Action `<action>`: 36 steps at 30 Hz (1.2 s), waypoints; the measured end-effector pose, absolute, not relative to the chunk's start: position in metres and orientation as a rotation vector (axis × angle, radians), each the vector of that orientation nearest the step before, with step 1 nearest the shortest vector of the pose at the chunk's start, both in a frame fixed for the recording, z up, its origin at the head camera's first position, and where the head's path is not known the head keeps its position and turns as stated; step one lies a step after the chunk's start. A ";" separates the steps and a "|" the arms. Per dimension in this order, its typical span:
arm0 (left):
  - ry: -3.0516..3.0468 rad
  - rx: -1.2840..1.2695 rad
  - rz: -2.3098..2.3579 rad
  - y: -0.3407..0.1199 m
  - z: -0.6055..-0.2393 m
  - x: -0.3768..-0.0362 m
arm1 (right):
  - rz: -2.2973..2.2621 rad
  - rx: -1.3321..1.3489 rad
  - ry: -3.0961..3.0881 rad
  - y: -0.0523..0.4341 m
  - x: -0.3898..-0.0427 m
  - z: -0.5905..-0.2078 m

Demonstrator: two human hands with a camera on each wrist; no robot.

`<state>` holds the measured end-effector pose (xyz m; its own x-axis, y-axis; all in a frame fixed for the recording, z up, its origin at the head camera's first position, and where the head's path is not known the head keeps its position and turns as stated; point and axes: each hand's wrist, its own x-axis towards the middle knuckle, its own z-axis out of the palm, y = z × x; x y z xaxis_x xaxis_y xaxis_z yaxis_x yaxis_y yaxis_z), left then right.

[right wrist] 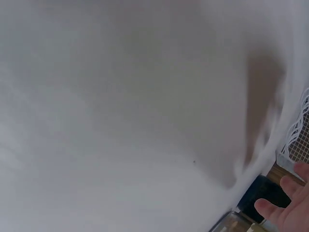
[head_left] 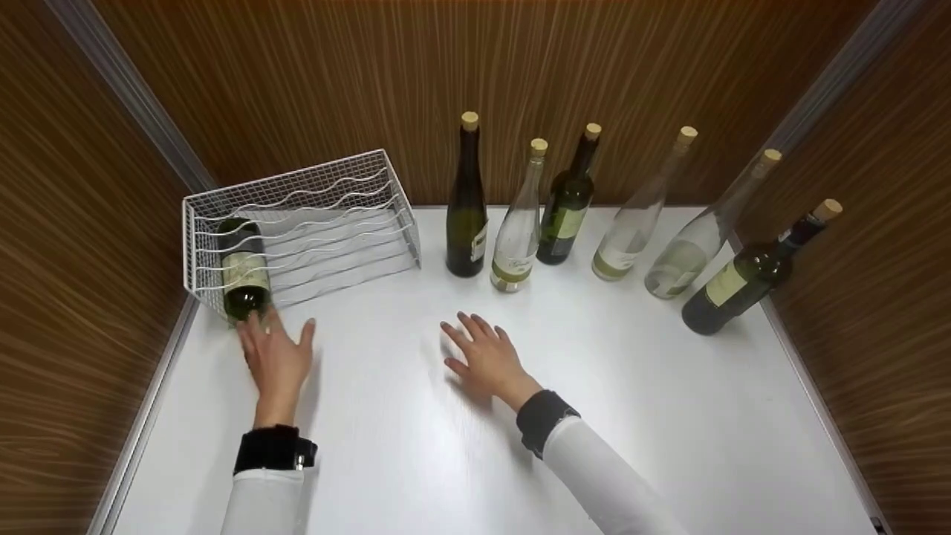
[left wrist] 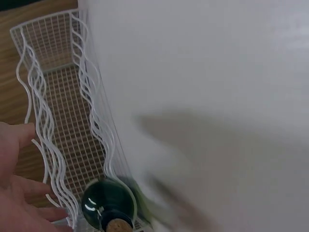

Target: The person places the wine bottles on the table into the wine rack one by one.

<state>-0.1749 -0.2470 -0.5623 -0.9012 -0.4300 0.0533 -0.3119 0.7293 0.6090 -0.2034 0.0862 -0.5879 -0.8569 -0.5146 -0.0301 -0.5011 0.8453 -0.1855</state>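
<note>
Head view: a white tabletop (head_left: 371, 461) spreads below brown wood-grain walls (head_left: 297, 89) at nine, twelve and three o'clock, with grey metal strips (head_left: 137, 89) along the corners. Toward ten sits a wire rack (head_left: 297, 178); one green bottle (head_left: 245, 271) lies in its left end, behind wavy wires. At eight, the left hand (head_left: 278, 357) extends blurred fingers over the bottle's near end, hiding the neck; contact is hard to judge. The right hand (head_left: 487, 364), at six, has its fingers spread. Six corked bottles (head_left: 570, 200) stand from twelve round to three.

Left wrist view: the bottle's cork, at seven, is clipped by the lower edge; the left hand is cropped at eight, fingers extended.

Right wrist view: blurred tabletop dominates; the cropped right hand, rack and partial bottles crowd three to five.
</note>
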 end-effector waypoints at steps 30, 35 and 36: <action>-2.770 0.102 -1.406 -0.122 -0.568 -0.161 | -1.310 -0.249 2.802 0.155 -0.217 -0.568; -2.755 0.066 -1.476 -0.116 -0.569 -0.161 | -1.505 -0.178 2.712 0.159 -0.234 -0.558; -2.754 0.060 -1.491 -0.115 -0.569 -0.161 | -1.543 -0.164 2.702 0.160 -0.238 -0.556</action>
<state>-0.1608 -0.1148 -0.5688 -0.9992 -0.0380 -0.0102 -0.0293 0.5461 0.8372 -0.2378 0.1598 -0.5561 -0.9941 -0.1044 0.0296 -0.0786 0.5039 -0.8602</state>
